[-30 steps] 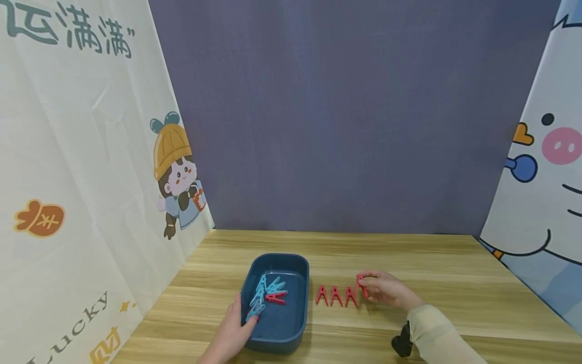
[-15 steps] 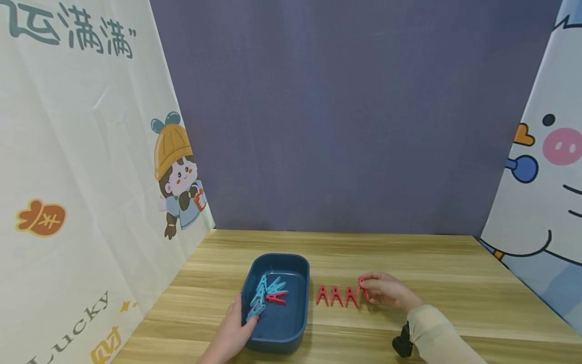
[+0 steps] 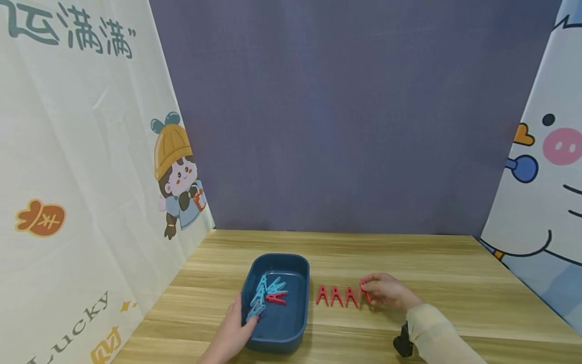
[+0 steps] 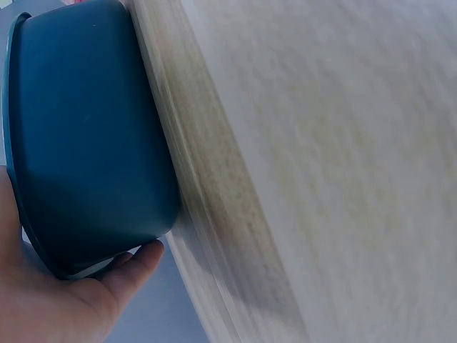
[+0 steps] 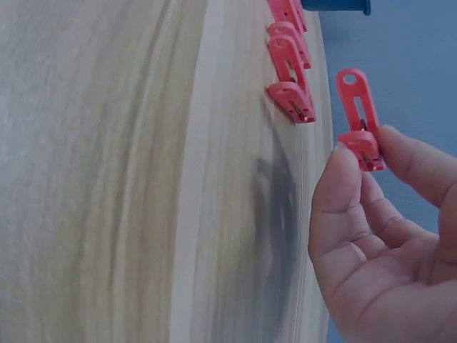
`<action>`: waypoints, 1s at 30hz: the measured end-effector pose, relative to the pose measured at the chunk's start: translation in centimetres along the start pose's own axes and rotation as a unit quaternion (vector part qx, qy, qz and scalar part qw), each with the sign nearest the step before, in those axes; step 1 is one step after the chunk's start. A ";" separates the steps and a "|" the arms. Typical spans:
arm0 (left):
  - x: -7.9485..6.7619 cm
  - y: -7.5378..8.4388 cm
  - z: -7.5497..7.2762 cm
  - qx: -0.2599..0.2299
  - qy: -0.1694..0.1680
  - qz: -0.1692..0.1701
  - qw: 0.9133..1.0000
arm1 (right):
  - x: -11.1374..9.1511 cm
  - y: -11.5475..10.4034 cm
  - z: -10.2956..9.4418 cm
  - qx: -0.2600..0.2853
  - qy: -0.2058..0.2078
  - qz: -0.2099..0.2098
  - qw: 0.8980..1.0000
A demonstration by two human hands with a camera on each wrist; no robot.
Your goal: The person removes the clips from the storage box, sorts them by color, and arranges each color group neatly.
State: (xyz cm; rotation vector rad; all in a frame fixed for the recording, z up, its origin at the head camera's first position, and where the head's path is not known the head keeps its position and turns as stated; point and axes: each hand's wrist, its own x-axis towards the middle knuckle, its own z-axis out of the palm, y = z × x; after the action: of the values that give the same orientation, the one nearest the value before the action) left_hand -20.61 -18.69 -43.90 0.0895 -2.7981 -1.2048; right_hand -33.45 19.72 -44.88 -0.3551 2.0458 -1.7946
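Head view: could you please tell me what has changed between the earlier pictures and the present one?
The right hand, which was already pinching the red clothespin, has carried it slightly to the right and a little lower in the picture. Nothing was newly taken or let go. The left hand on the blue bin, the clothespins inside and the three-clothespin row stayed.

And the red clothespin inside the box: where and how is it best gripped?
Probably pinch the red clothespin across its two spread legs, coming from above and the right: they open rightward over bare box floor, while the joined end sits close among blue clothespins.
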 end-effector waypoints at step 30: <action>0.1 -0.2 0.1 -0.007 0.000 0.004 1.000 | -0.2 -0.1 1.2 -0.094 0.099 0.053 0.989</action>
State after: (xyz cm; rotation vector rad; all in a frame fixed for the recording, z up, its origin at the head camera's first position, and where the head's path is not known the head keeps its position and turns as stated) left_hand -20.70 -18.74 -44.07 0.0773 -2.7872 -1.2224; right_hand -32.77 18.72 -44.88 -0.1208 2.3322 -1.6342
